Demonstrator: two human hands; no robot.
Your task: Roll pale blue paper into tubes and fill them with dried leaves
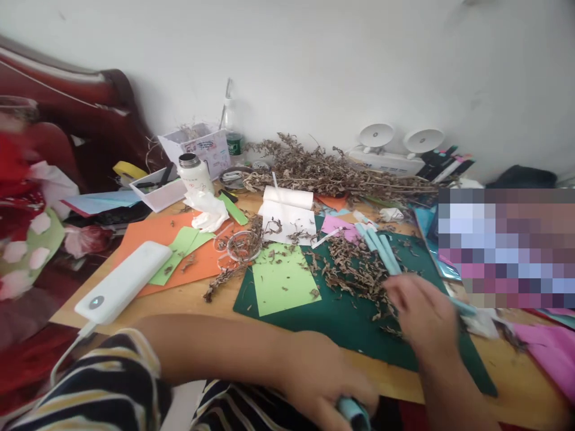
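Observation:
My left hand (330, 383) is at the table's near edge, closed round a light blue paper roll (354, 413) whose end pokes out below the fingers. My right hand (422, 314) is blurred and rests on the dark green cutting mat (345, 311), fingers bent over a pile of dry brown leaves (354, 272). A light blue stick (462, 307) shows just past that hand; whether the hand grips it is unclear. Several light blue paper rolls (380, 245) lie on the mat beyond it. A light green paper sheet (283, 278) lies on the mat's left part.
Dried branches (323, 170) are heaped along the wall. Orange paper (179, 251), a white power bank (123, 281), a white flask (194, 173), a clear tape roll (242, 245) and white boxes (162, 188) sit left. Pink paper (552, 350) lies at right.

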